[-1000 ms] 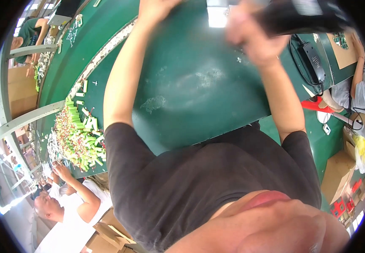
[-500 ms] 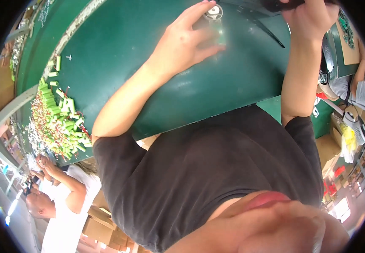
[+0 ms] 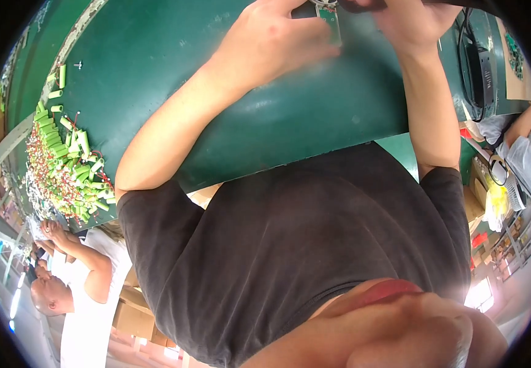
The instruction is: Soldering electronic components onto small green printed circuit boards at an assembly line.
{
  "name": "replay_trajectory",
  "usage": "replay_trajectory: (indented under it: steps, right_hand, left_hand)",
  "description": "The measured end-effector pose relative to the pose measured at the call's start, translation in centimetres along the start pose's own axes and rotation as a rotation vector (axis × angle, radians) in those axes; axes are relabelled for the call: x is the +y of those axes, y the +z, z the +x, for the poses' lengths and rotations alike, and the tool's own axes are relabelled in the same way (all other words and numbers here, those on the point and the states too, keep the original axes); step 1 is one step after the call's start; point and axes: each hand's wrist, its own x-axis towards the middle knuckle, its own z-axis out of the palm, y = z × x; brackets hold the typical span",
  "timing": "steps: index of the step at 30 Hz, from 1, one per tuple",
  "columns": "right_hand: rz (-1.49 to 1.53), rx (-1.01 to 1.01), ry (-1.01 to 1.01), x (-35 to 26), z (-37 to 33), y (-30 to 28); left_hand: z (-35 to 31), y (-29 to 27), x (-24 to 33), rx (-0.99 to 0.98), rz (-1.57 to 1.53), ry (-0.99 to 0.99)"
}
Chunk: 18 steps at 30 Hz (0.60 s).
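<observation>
My left hand [image 3: 271,40] reaches to the top edge of the view, its fingers curled round a small green circuit board [image 3: 328,19]. A round metal part at the board's upper end is cut off by the picture edge. The thumb side is smeared by motion. Close by on the right, my right hand [image 3: 415,26] is bent round a dark object [image 3: 363,5], mostly outside the view, whose kind I cannot make out. Both hands are above the green tabletop [image 3: 302,119].
Green cylindrical cells [image 3: 72,147] with red wires are heaped at the table's left edge. A small screw-like piece [image 3: 78,65] lies above them. To the right is a black power box with a cable [image 3: 483,76]. Another person [image 3: 87,270] sits lower left; another person's arm [image 3: 523,122] shows right.
My right hand has moved left, close to my left hand, bringing the dark object near the board. My left hand has shifted slightly up and right. The view has shifted a little.
</observation>
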Motion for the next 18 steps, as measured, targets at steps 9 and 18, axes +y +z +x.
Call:
replay_trajectory:
  steps: [9, 18]
  right_hand:
    - [-0.055, -0.087, -0.022, 0.3, 0.2, -0.2]
    - [0.036, 0.009, 0.006, 0.0, 0.0, -0.4]
  left_hand:
    - [0.2, 0.3, 0.2, -0.004, -0.091, -0.071]
    - [-0.2, 0.5, 0.4, 0.016, -0.148, -0.115]
